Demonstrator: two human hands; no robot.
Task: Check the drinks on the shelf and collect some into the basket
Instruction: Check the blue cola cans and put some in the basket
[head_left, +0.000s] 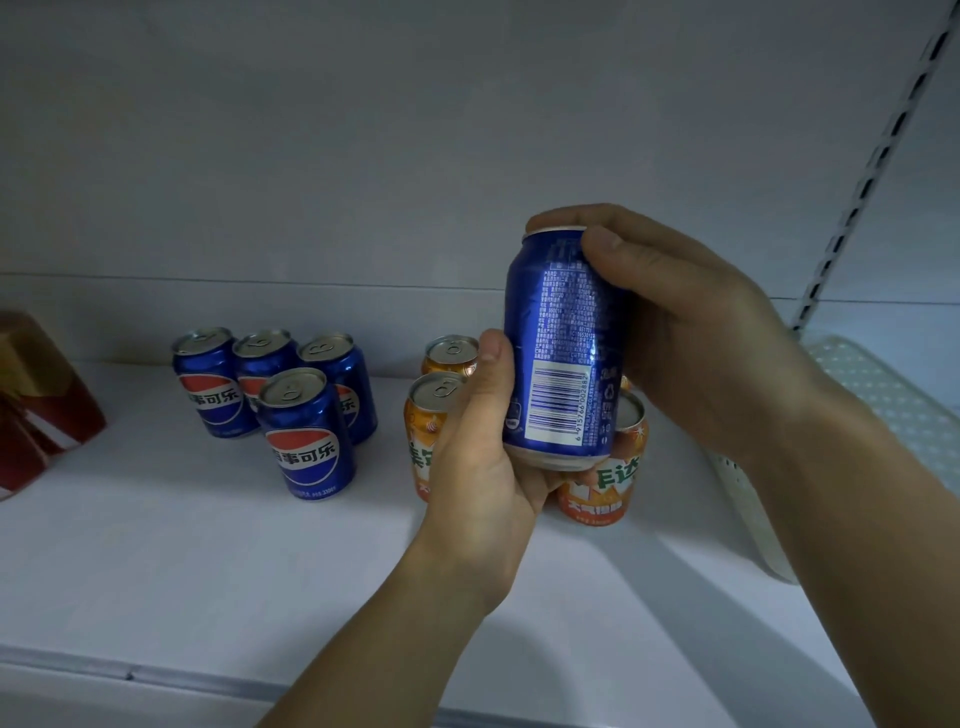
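A blue cola can is held upright above the shelf with its barcode and small print turned toward me. My left hand grips its bottom, thumb on the left side. My right hand grips its top and right side. Several blue cola cans stand in a group at the left of the white shelf. Orange soda cans stand behind my hands, partly hidden. A white perforated basket sits at the right, partly behind my right forearm.
A red and gold object stands at the shelf's far left. A slotted metal upright runs up the back wall at the right. The shelf's front edge crosses the bottom of the view.
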